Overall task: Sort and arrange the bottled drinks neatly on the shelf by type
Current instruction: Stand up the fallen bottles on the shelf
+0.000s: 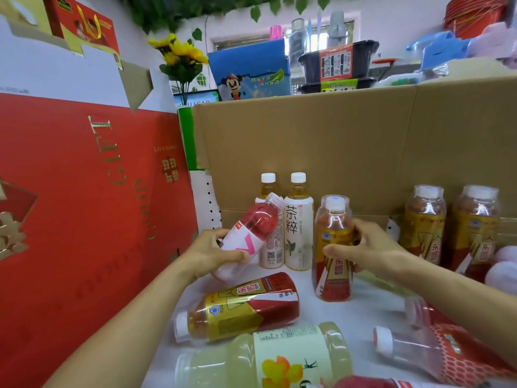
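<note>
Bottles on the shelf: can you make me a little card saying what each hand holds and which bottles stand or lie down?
Left hand: holds pink bottle, tilted
Right hand: grips gold-and-red bottle, upright
Standing at back: white tea bottles
Standing at right: twin gold bottles
Lying down: fallen gold bottle, pale yellow bottle, red-netted bottle

We only get one wide-angle head cam here, looking forward and down, super close over the white shelf [361,312]; cardboard wall [335,141] fills upper right, red box [70,205] the left.
</note>
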Action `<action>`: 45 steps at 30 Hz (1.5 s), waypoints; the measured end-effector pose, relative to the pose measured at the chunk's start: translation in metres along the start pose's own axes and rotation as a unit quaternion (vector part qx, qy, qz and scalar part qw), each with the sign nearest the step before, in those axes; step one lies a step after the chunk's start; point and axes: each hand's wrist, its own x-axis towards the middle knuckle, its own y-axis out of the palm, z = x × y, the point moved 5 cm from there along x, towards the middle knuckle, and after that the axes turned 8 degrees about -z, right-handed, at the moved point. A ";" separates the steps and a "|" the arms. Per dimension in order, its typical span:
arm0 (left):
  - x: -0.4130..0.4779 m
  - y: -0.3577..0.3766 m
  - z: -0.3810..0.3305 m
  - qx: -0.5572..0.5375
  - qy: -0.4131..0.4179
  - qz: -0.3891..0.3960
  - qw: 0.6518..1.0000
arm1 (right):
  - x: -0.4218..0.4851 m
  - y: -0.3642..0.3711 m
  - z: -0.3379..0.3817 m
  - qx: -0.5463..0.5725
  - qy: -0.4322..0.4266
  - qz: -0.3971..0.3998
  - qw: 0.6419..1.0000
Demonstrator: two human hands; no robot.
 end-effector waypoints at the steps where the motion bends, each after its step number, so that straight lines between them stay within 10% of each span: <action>1: 0.000 0.002 -0.001 -0.008 0.003 -0.010 1.000 | 0.002 0.005 0.004 0.000 -0.003 0.000 1.000; 24: -0.015 0.014 -0.005 0.015 -0.055 -0.023 0.998 | -0.019 0.015 0.016 -0.051 0.023 0.021 0.998; 31: -0.030 0.009 0.000 0.015 -0.091 -0.021 0.996 | -0.038 0.028 0.056 -0.149 -0.170 0.007 0.974; 38: -0.092 -0.028 -0.004 0.136 -0.083 0.092 0.983 | -0.080 0.059 0.063 -0.192 -0.249 0.261 0.913; 45: -0.129 -0.048 0.022 0.081 -0.106 0.096 0.986 | -0.108 0.079 0.070 -0.276 -0.303 0.300 0.861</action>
